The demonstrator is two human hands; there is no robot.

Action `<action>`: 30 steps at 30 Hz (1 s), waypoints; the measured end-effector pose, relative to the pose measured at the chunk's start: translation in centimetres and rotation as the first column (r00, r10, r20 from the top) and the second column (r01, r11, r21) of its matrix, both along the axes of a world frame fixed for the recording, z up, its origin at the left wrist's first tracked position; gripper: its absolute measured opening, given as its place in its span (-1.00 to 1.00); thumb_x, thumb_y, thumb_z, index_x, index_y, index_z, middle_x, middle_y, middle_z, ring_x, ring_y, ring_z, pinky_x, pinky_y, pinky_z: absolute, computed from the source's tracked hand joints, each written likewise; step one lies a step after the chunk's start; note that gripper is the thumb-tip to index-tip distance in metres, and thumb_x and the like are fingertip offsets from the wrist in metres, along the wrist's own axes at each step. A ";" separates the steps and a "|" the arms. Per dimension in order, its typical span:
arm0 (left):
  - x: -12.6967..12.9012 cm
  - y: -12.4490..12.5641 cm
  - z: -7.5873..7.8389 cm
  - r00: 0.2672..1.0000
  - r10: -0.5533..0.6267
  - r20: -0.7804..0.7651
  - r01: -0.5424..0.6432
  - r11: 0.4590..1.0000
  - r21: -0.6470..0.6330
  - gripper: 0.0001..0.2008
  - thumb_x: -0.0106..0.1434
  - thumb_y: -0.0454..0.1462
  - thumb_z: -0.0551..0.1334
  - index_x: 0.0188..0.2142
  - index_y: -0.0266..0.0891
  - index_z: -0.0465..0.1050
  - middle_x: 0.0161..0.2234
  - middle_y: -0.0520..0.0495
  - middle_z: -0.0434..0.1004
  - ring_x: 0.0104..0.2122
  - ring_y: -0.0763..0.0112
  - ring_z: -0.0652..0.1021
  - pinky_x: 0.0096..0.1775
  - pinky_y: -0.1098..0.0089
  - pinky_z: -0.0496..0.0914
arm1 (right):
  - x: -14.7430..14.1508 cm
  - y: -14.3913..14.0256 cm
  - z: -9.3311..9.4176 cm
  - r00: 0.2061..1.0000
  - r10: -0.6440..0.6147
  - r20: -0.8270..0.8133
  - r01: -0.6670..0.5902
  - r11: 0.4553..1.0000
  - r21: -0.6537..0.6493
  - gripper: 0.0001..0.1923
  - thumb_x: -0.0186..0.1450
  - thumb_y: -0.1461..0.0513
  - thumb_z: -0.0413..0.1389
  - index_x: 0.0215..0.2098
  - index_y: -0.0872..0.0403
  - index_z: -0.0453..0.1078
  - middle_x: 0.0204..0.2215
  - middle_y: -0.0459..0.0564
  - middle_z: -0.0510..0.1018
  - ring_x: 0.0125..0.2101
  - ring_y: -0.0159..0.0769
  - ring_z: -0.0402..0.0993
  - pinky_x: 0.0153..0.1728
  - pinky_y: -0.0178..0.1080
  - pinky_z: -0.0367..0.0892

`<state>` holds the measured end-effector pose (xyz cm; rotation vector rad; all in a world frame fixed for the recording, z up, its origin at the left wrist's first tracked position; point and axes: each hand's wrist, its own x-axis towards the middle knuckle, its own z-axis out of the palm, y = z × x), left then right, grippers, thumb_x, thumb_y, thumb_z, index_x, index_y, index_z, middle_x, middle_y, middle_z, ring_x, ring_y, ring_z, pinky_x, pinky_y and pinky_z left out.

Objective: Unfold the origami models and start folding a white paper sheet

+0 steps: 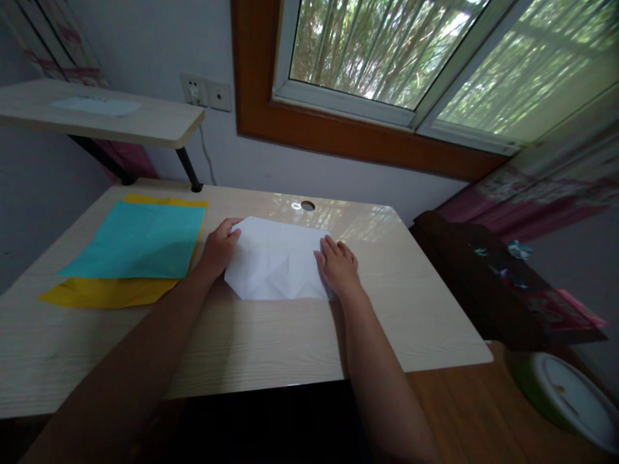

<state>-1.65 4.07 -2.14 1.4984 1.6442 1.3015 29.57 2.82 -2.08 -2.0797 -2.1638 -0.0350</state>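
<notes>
A white sheet of paper (278,254) with folded corners and crease lines lies in front of me on the table. At its left edge my left hand (221,248) is closed, with the paper's edge between thumb and fingers. My right hand (339,264) rests on the right edge, palm down, its fingers stretched out on the paper and the thumb a little apart. Under my right hand, part of the paper's right edge is hidden.
Left of my arm, a turquoise sheet (140,238) lies over yellow paper (111,293) on the pale wooden table (280,348). A raised shelf (159,125) stands at the back left. The table has a round cable hole (307,205). Dark furniture (464,277) stands right.
</notes>
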 end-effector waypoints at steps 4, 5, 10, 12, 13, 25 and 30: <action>0.0 -0.1 0.4 1.000 0.016 -0.009 -0.016 1.000 -0.002 -0.61 0.24 -0.19 0.17 0.03 -0.20 0.52 -0.13 -0.13 0.62 -0.16 0.14 0.59 -0.07 0.23 0.43 | 0.0 0.0 -0.4 1.000 0.000 -0.002 0.000 0.998 -0.065 -0.39 0.49 -0.07 -0.22 0.43 -0.11 0.04 0.44 -0.12 0.04 0.40 0.10 -0.12 0.31 0.17 -0.03; 0.1 -0.2 0.5 1.000 0.010 0.000 -0.010 1.000 0.000 -0.60 0.24 -0.20 0.17 0.04 -0.21 0.51 -0.12 -0.14 0.62 -0.15 0.14 0.58 -0.06 0.22 0.43 | 0.1 0.0 -0.4 1.000 0.003 -0.002 -0.003 0.997 -0.076 -0.38 0.49 -0.08 -0.23 0.44 -0.11 0.02 0.45 -0.12 0.02 0.41 0.11 -0.15 0.32 0.18 -0.04; 0.0 0.1 0.5 0.983 -0.080 0.165 0.082 0.997 -0.003 -0.50 0.12 -0.27 0.22 0.09 -0.24 0.48 0.02 -0.17 0.58 -0.10 0.16 0.58 -0.02 0.22 0.44 | 0.1 0.0 -0.2 1.000 0.015 -0.006 -0.015 0.997 -0.082 -0.38 0.49 -0.08 -0.24 0.44 -0.12 0.01 0.45 -0.13 -0.01 0.41 0.13 -0.18 0.32 0.20 -0.06; -0.1 0.2 0.3 0.963 -0.112 0.246 0.117 0.993 -0.005 -0.48 0.09 -0.28 0.24 0.08 -0.25 0.48 0.04 -0.18 0.57 -0.11 0.17 0.59 -0.05 0.22 0.46 | 0.1 0.0 -0.2 1.000 0.018 -0.010 -0.019 0.996 -0.087 -0.38 0.49 -0.09 -0.24 0.44 -0.12 0.02 0.45 -0.12 0.00 0.41 0.14 -0.18 0.31 0.21 -0.06; -0.1 0.3 0.3 0.952 -0.119 0.282 0.127 0.992 -0.008 -0.49 0.08 -0.27 0.25 0.08 -0.25 0.49 0.04 -0.18 0.57 -0.12 0.18 0.59 -0.07 0.22 0.47 | 0.1 0.0 -0.2 1.000 0.021 -0.010 -0.022 0.996 -0.089 -0.38 0.48 -0.09 -0.23 0.43 -0.13 0.02 0.45 -0.12 0.00 0.41 0.13 -0.18 0.31 0.21 -0.05; -0.4 0.4 0.0 0.900 -0.105 0.422 0.130 0.991 -0.032 -0.54 0.10 -0.19 0.32 0.01 -0.28 0.51 -0.12 -0.17 0.64 -0.26 0.23 0.61 -0.25 0.32 0.47 | 0.2 0.0 -0.2 1.000 0.027 -0.014 -0.028 0.995 -0.096 -0.38 0.48 -0.09 -0.24 0.44 -0.14 0.01 0.45 -0.15 -0.01 0.42 0.14 -0.18 0.32 0.23 -0.07; -0.2 0.5 -0.1 0.871 -0.110 0.478 0.133 0.991 -0.013 -0.54 0.09 -0.21 0.34 0.00 -0.27 0.50 -0.10 -0.17 0.64 -0.26 0.26 0.62 -0.25 0.34 0.46 | 0.2 0.0 -0.3 1.000 0.026 -0.006 -0.026 0.996 -0.089 -0.38 0.49 -0.10 -0.26 0.43 -0.15 0.02 0.45 -0.16 -0.01 0.42 0.14 -0.17 0.32 0.22 -0.06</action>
